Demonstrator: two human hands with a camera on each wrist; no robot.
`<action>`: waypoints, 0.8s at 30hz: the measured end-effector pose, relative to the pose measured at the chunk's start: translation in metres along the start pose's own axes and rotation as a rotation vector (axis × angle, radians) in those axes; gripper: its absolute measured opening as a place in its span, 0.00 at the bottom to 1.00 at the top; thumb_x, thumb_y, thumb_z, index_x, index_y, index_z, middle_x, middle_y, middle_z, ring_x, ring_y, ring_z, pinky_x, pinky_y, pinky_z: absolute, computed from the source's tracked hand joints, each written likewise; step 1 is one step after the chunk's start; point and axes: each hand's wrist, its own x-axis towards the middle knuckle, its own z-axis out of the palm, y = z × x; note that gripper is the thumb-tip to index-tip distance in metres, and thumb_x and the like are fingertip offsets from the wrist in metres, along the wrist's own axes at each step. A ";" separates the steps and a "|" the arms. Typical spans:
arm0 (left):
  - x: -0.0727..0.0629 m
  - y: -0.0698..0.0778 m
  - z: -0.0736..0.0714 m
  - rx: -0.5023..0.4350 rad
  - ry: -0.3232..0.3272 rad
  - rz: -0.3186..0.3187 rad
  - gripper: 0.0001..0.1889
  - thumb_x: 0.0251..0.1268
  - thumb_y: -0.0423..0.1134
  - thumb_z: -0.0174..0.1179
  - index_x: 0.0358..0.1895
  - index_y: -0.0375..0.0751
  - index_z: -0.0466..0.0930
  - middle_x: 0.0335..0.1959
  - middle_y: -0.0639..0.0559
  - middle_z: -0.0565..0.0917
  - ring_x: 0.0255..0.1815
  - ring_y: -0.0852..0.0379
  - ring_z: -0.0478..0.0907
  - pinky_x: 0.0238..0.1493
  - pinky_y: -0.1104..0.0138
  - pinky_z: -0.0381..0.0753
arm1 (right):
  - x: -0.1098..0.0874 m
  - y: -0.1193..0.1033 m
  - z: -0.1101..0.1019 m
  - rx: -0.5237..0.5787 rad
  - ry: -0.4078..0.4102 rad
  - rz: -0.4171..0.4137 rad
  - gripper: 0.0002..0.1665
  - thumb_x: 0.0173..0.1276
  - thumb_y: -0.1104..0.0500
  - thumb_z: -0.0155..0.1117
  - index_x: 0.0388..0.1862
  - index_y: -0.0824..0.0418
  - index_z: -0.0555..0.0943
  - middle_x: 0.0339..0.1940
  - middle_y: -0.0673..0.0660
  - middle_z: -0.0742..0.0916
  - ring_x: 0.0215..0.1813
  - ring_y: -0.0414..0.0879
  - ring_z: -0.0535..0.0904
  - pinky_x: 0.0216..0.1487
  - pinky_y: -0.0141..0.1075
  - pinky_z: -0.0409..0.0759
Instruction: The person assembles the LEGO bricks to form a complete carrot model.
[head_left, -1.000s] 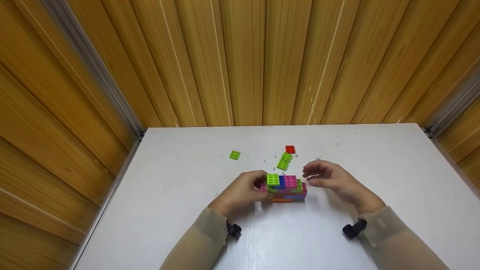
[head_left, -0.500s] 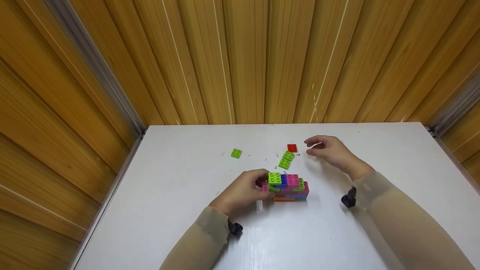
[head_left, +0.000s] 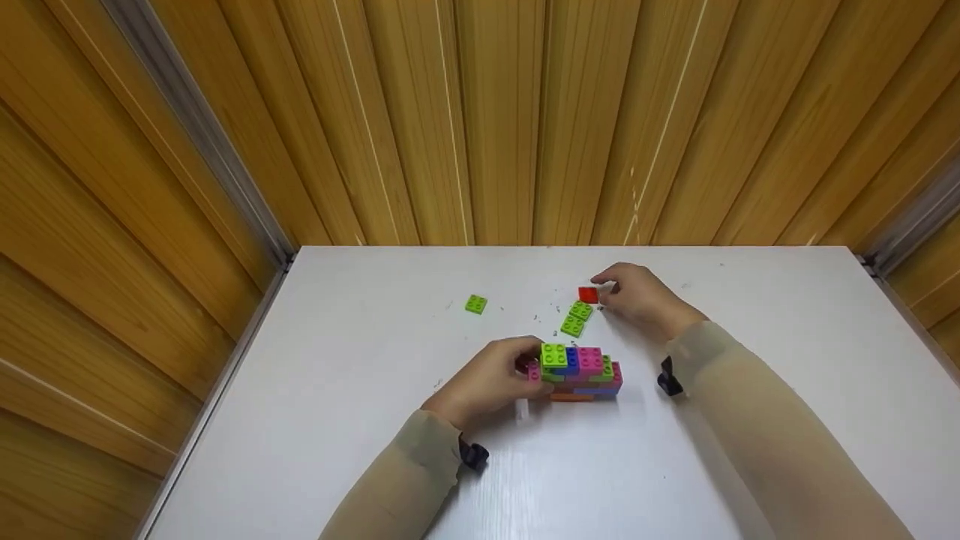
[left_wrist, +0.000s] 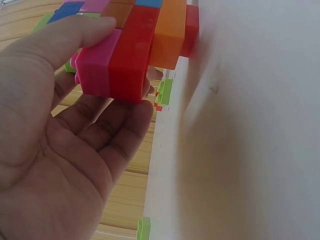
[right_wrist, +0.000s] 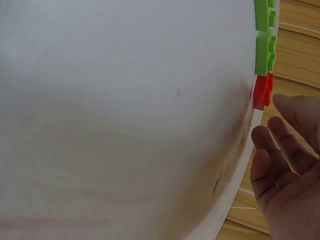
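My left hand [head_left: 487,379] grips the left end of a stack of toy building bricks [head_left: 591,362], thumb on the near side and fingers behind. Lime, blue and pink bricks top the stack; in the left wrist view its lower layers show a red brick [left_wrist: 131,60] and an orange brick [left_wrist: 170,32]. At the back of the table my right hand [head_left: 641,298] reaches around a small red brick [head_left: 588,295], thumb and forefinger spread on either side. In the right wrist view a small gap shows between the fingertips and that red brick [right_wrist: 262,91].
Two lime green bricks [head_left: 573,325] lie end to end just in front of the red one. Another lime green brick [head_left: 476,304] lies apart to the left. Dark crumbs dot the white table [head_left: 360,360], and wood-patterned walls [head_left: 495,135] stand around it.
My right hand has moved from beside the stack to the back of the table, then left up to the red brick. The left hand keeps its grip on the stack.
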 end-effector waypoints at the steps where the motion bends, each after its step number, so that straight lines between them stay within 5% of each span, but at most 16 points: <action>1: 0.000 0.000 0.000 -0.002 0.000 -0.001 0.24 0.72 0.41 0.79 0.68 0.60 0.87 0.59 0.64 0.90 0.60 0.64 0.85 0.71 0.61 0.87 | 0.001 0.000 0.001 -0.010 0.000 -0.001 0.26 0.83 0.63 0.64 0.77 0.64 0.83 0.77 0.69 0.82 0.68 0.61 0.80 0.78 0.61 0.79; 7: -0.001 0.001 0.000 -0.003 0.004 0.023 0.22 0.72 0.40 0.79 0.65 0.59 0.87 0.58 0.64 0.90 0.57 0.64 0.85 0.68 0.64 0.87 | 0.004 -0.001 0.006 -0.018 0.002 -0.011 0.25 0.82 0.63 0.64 0.74 0.66 0.85 0.76 0.68 0.83 0.78 0.64 0.77 0.88 0.66 0.68; 21: -0.001 -0.002 0.000 -0.012 0.003 0.027 0.22 0.71 0.40 0.79 0.65 0.59 0.88 0.59 0.64 0.90 0.58 0.64 0.86 0.69 0.64 0.87 | -0.002 0.006 0.005 -0.002 0.035 0.046 0.23 0.83 0.58 0.68 0.72 0.64 0.85 0.75 0.65 0.85 0.76 0.62 0.76 0.88 0.67 0.68; 24: 0.000 -0.003 0.000 -0.003 0.001 0.033 0.22 0.71 0.39 0.79 0.65 0.59 0.88 0.58 0.64 0.90 0.58 0.64 0.85 0.69 0.64 0.87 | -0.005 0.008 0.001 0.017 0.061 0.051 0.22 0.82 0.56 0.70 0.71 0.61 0.86 0.75 0.64 0.85 0.71 0.60 0.78 0.83 0.63 0.75</action>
